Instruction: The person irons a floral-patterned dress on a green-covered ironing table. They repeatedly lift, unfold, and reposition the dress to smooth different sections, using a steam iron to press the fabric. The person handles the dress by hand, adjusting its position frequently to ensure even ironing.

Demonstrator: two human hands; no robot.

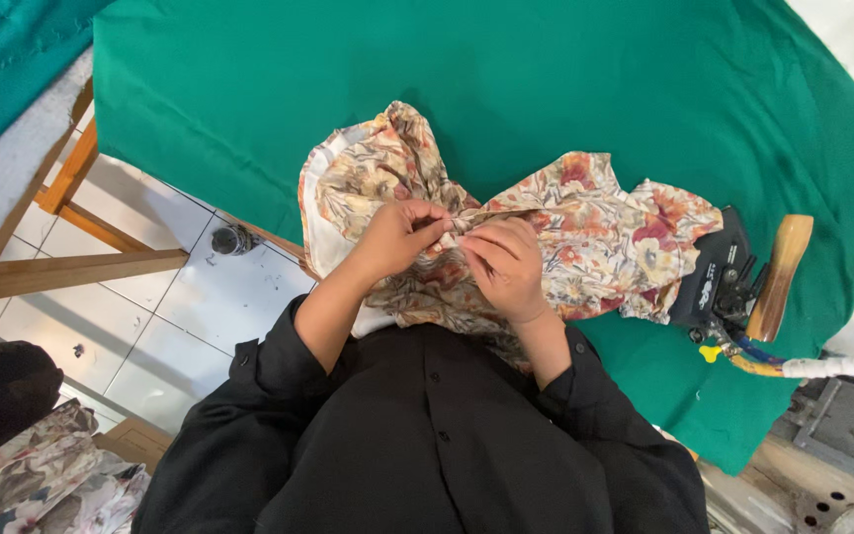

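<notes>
A floral garment (pixel 585 222) in cream, orange and red lies bunched on the green padded ironing table (pixel 467 79). My left hand (pixel 397 237) pinches a fold of the fabric near its middle, fingers closed on the cloth. My right hand (pixel 508 265) grips the same fold just to the right, fingertips almost touching the left hand's. Both black sleeves reach up from the bottom of the view.
A black iron with a wooden handle (pixel 743 282) rests on the table's right side, its wrapped hose (pixel 832 366) trailing right. White tiled floor (pixel 150 307) and a wooden frame (pixel 71 262) lie at left. More floral cloth (pixel 42 485) is piled at bottom left.
</notes>
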